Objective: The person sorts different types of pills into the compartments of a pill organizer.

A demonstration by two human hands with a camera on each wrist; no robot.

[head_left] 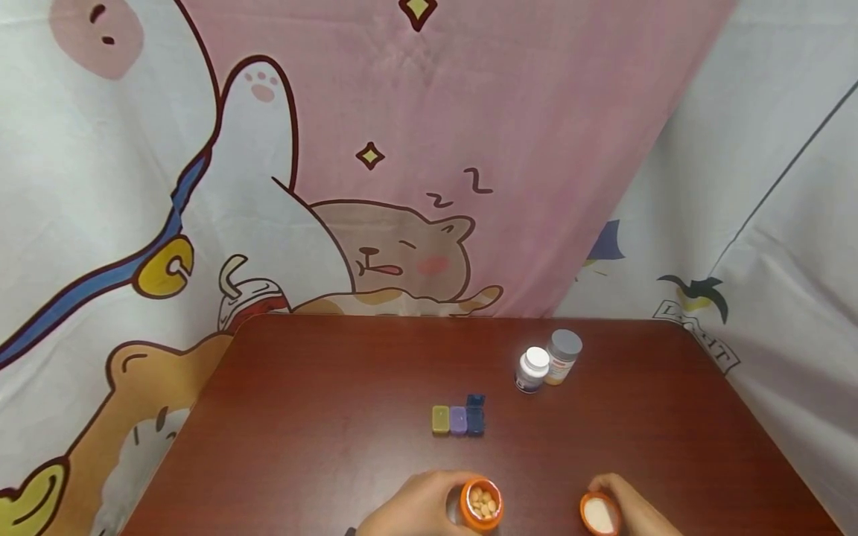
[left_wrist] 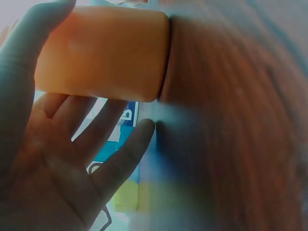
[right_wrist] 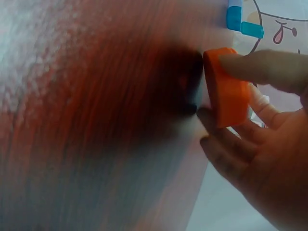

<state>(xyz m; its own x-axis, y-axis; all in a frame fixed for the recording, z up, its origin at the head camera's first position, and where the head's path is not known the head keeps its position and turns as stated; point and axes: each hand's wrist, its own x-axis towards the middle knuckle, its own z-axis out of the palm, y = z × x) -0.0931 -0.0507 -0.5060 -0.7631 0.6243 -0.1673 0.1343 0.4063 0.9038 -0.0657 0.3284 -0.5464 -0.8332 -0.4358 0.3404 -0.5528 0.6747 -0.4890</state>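
Observation:
An orange pill bottle (head_left: 493, 523) without its cap stands at the table's near edge, pale tablets (head_left: 482, 503) visible inside. My left hand (head_left: 418, 510) grips it, thumb on one side and fingers round the other. In the left wrist view the bottle's base (left_wrist: 161, 57) is right at the tabletop. To the right, my right hand (head_left: 637, 510) pinches the orange cap (right_wrist: 233, 91), whose white inner side (head_left: 599, 515) faces up in the head view. Beyond the left hand lies a small pill organizer (head_left: 458, 420) in yellow, purple and dark blue; its dark blue lid (head_left: 475, 400) is flipped up.
Farther back on the right, a white bottle (head_left: 533, 370) stands beside a clear bottle with a grey lid (head_left: 564, 356). The brown table (head_left: 302, 424) ends at a printed cloth (head_left: 536, 149) hanging behind and at both sides.

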